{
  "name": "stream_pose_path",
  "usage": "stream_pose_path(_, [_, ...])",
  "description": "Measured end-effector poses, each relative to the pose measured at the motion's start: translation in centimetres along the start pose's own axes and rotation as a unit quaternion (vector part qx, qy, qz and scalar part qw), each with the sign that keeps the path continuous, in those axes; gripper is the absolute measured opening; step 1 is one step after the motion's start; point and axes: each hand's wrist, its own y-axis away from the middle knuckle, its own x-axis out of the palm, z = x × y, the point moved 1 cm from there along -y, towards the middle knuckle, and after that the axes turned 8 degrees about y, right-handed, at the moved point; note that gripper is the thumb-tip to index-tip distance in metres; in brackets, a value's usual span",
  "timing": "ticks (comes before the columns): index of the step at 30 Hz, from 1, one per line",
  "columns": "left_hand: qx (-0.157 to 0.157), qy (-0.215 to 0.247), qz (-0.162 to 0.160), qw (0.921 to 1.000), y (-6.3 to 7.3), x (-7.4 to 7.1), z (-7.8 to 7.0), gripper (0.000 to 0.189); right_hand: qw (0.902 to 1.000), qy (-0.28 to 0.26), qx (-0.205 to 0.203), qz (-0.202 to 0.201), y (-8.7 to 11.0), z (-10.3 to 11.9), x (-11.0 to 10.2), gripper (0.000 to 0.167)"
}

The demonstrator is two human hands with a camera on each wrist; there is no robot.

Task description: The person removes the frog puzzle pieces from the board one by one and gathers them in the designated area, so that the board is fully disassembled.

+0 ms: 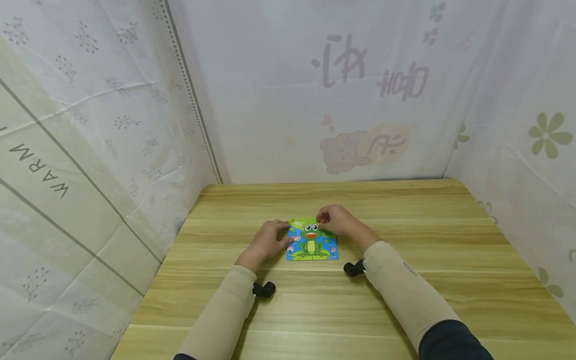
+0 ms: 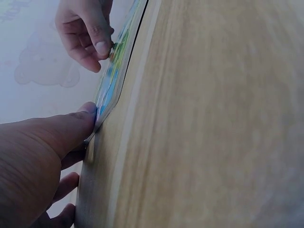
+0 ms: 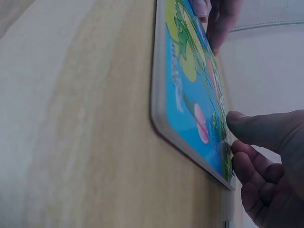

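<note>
Bright blue and green cover the square frog board (image 1: 311,248), which lies flat on the wood-grain table (image 1: 315,312) between two hands. Its frog has round white eyes, an open red mouth and a pale yellow belly, with pink flowers around it. Tiny white print near its lower right corner is too small to read. The left hand (image 1: 268,239) rests relaxed at the left edge, thumb and fingers apart. The right hand (image 1: 338,221) is at the top edge, fingers curled toward the thumb; whether they pinch a piece, I cannot tell. Small lettering marks the beige right sleeve (image 1: 400,285). "WARM" reads on the left cloth (image 1: 103,170); a pale bear decorates the back cloth (image 1: 270,100).
</note>
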Motion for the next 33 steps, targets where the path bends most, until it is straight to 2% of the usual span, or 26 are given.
stream_pose_path(6, [0.004, 0.002, 0.0, 1.0, 0.0, 0.0, 0.0, 0.054, 0.9998, 0.014, 0.008, 0.012, -0.1, 0.4, 0.2, 0.019])
stream_pose_path(13, [-0.011, 0.006, 0.003, 0.9999, 0.1, -0.1, 0.1, 0.052, 0.9993, 0.029, 0.003, 0.025, -0.5, 0.4, 0.4, 0.02])
stream_pose_path(25, [-0.001, -0.003, 0.006, 1.0, -0.1, -0.1, 0.1, 0.053, 0.9981, 0.026, 0.008, 0.055, -0.8, 0.4, 0.1, 0.022])
stream_pose_path(33, [-0.005, -0.005, 0.005, 1.0, -0.1, -0.1, 0.0, 0.054, 0.9966, 0.049, 0.016, 0.063, -0.6, 1.2, -0.3, 0.023])
